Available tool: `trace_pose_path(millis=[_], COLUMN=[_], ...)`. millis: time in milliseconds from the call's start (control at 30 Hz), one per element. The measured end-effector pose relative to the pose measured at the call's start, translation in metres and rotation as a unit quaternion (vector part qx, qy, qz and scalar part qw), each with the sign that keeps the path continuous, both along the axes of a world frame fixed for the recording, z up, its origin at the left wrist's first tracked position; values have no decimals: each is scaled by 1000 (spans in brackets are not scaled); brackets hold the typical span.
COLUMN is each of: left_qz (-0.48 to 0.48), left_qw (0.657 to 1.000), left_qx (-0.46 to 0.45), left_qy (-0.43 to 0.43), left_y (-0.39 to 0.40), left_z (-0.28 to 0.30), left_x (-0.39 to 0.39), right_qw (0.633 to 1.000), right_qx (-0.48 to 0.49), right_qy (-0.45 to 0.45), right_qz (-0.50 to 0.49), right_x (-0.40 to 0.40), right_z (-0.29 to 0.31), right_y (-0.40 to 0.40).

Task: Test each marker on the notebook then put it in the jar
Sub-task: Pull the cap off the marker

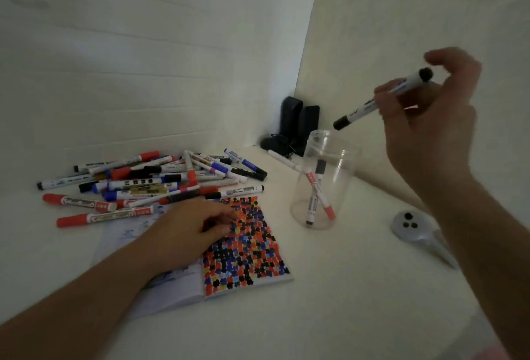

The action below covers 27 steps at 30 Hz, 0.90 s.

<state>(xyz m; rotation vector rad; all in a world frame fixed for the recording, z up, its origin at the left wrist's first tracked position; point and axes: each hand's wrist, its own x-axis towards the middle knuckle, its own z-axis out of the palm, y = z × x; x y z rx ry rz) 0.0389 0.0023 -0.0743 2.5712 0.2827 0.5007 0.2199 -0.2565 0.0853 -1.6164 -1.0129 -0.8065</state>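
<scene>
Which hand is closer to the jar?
Right. The right hand holds a marker just above the jar; the left hand rests on the notebook beside it.

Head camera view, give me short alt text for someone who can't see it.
A person's right hand holds a black-capped marker tilted above the mouth of a clear jar that already holds two markers. The left hand rests on an open notebook covered in red, blue and black test marks, beside a pile of markers on a white table.
</scene>
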Motion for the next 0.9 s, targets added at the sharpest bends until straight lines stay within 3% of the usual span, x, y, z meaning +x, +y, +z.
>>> trace_pose_path(millis=[233, 633, 733, 833, 900], left_qz=[5, 6, 9, 37, 67], left_qw=[1000, 1000, 1000, 998, 995], left_qx=[7, 14, -4, -6, 20], left_qy=[-13, -8, -9, -52, -64], left_y=[3, 6, 5, 4, 5], left_z=[-3, -8, -6, -2, 4], left_x=[-2, 2, -2, -3, -2], right_qw=[950, 946, 958, 965, 961], right_qx=[-265, -257, -191, -106, -204], right_qy=[-23, -56, -106, -224, -187], right_qz=[-162, -191, -184, -84, -7], right_x=[52, 61, 52, 21, -9], right_z=[-34, -60, -58, -64, -81], right_y=[33, 38, 38, 52, 73])
